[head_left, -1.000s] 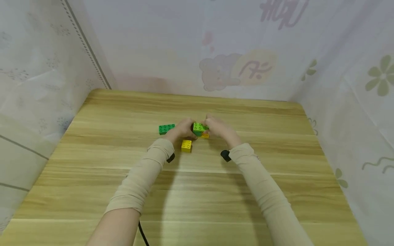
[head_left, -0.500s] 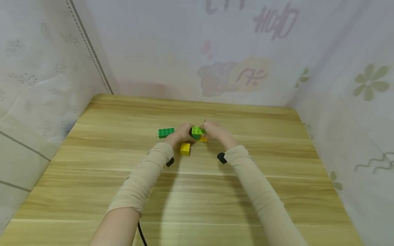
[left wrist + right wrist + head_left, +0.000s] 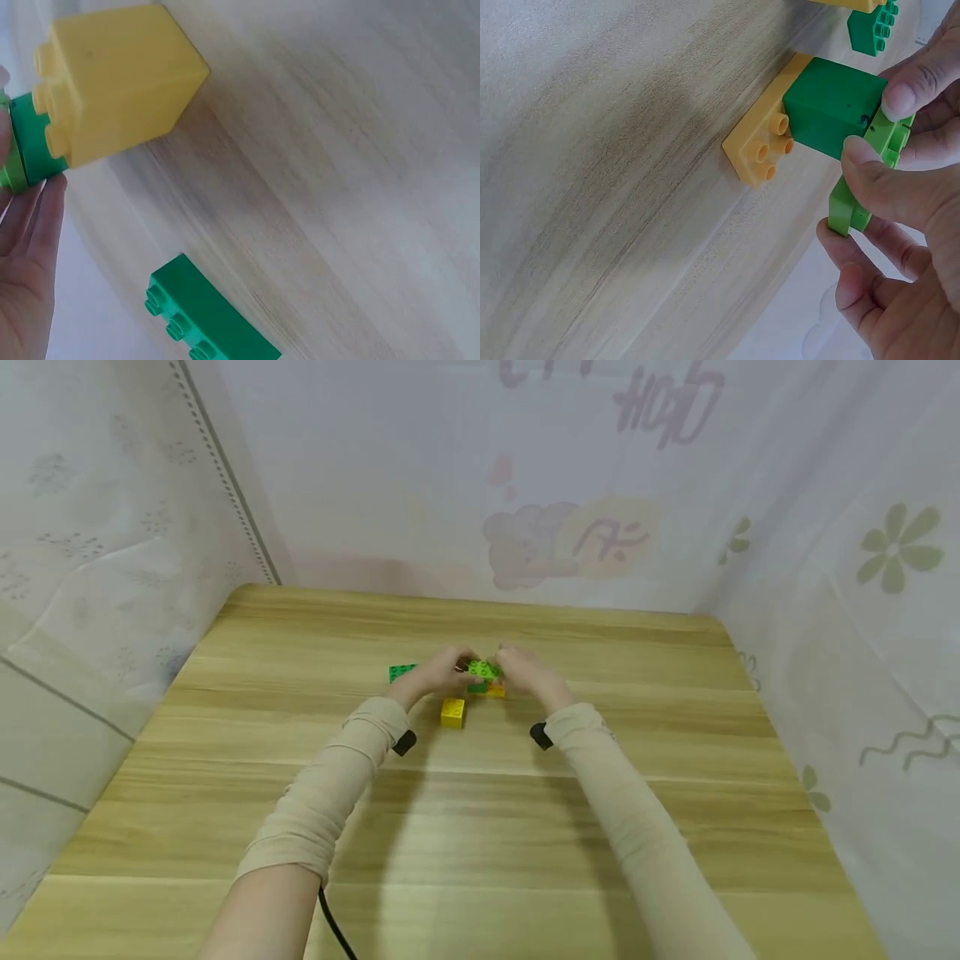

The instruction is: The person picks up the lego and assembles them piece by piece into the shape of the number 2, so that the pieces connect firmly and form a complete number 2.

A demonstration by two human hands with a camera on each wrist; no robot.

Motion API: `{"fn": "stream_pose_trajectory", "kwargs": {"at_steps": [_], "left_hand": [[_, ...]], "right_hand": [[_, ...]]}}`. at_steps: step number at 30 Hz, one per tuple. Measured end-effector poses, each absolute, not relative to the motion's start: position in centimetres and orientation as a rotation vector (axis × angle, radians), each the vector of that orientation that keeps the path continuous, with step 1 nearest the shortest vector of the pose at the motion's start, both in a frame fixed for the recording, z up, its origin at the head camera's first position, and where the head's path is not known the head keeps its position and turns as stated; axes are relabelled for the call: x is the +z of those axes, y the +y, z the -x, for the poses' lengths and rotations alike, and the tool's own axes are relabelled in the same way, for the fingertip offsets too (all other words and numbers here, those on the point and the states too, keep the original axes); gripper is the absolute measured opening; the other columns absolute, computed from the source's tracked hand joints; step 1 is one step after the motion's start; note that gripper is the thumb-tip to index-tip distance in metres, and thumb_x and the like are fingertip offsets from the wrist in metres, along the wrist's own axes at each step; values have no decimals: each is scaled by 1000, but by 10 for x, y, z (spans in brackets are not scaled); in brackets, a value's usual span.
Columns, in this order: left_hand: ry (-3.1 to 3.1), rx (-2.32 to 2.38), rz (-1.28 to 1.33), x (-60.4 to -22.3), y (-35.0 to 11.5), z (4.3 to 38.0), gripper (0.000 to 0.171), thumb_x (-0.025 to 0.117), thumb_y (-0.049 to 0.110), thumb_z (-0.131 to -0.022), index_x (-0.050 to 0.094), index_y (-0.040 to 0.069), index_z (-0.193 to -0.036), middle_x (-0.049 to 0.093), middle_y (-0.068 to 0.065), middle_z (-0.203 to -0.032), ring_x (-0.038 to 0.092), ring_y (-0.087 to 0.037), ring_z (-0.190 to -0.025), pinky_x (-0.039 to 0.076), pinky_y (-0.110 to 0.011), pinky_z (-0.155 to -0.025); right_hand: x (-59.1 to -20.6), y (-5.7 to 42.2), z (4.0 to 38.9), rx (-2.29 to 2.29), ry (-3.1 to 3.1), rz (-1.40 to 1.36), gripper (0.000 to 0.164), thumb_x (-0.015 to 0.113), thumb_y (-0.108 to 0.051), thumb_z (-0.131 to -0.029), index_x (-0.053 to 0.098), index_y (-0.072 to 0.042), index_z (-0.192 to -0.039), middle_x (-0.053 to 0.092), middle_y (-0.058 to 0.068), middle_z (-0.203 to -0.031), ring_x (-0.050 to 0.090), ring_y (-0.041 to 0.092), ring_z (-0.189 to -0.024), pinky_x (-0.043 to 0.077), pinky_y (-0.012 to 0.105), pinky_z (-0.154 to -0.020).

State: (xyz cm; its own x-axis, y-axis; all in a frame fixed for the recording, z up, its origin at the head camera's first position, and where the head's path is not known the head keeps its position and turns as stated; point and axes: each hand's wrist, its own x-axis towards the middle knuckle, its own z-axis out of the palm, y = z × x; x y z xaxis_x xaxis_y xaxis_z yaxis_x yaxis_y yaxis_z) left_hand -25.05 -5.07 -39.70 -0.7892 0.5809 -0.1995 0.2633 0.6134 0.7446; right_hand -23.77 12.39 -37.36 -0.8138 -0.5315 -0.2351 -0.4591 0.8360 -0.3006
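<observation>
A light green brick (image 3: 885,150) lies on top of a dark green brick (image 3: 832,105) and juts out past one side of it. Under the dark green brick is a flat orange brick (image 3: 769,142), resting on the table with several bare studs. My right hand (image 3: 527,675) pinches the jutting end of the light green brick between thumb and fingers. From the other side, my left hand (image 3: 442,670) pinches the same brick, thumb near its seam with the dark green one. Its fingers (image 3: 46,225) are partly cut off in the left wrist view.
A yellow brick (image 3: 452,712) stands on the wooden table (image 3: 480,827), nearer to me than the stack. Left of it lies a long green brick (image 3: 210,315), partly behind my left hand in the head view. Patterned white sheets (image 3: 375,477) surround the table.
My left thumb has moved up from beside the dark green brick to the light green brick. The light green brick sits at a slightly different angle. The head view has shifted a little.
</observation>
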Motion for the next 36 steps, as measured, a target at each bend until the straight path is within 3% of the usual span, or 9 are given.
{"fn": "stream_pose_trajectory", "kwargs": {"at_steps": [11,16,21,25,31,36], "left_hand": [[2490,881,-582,-384,-43,253,37,61,14,-87,53,-7,-117,59,-20,-113,56,-28,-102,47,-38,-91],[2496,847,-545,-377,-39,251,38,61,14,-87,53,-6,-118,59,-19,-113,55,-26,-101,47,-36,-91],[2498,814,-527,-372,-34,249,38,61,14,-87,52,-5,-119,57,-18,-114,53,-26,-102,45,-36,-93],[2498,774,-536,-367,-28,249,36,60,13,-88,52,-5,-118,57,-18,-113,52,-25,-100,45,-36,-92],[2486,739,-598,-364,-20,250,36,59,12,-89,52,-6,-119,58,-17,-109,51,-21,-91,47,-33,-85],[2484,739,-597,-365,-16,249,38,58,12,-89,51,-6,-122,58,-17,-111,50,-21,-92,47,-32,-84]], "right_hand": [[-384,131,253,-738,2571,728,38,62,-2,-84,57,2,-121,56,18,-111,48,23,-95,45,33,-85],[-392,143,253,-915,2524,596,47,62,-14,-87,48,-2,-130,50,18,-126,46,29,-111,43,41,-93],[-405,151,234,-1149,2605,389,62,65,-25,-85,39,-6,-137,38,18,-136,37,34,-125,38,47,-101],[-412,147,208,-1431,2732,295,59,70,-24,-81,45,-3,-131,39,21,-129,38,35,-119,38,47,-99],[-416,130,176,-1561,2770,460,43,72,-14,-78,57,2,-114,46,23,-114,44,38,-106,41,49,-93],[-418,116,168,-1334,2720,532,50,71,-22,-80,53,1,-120,47,17,-121,45,32,-115,40,45,-100]]}}
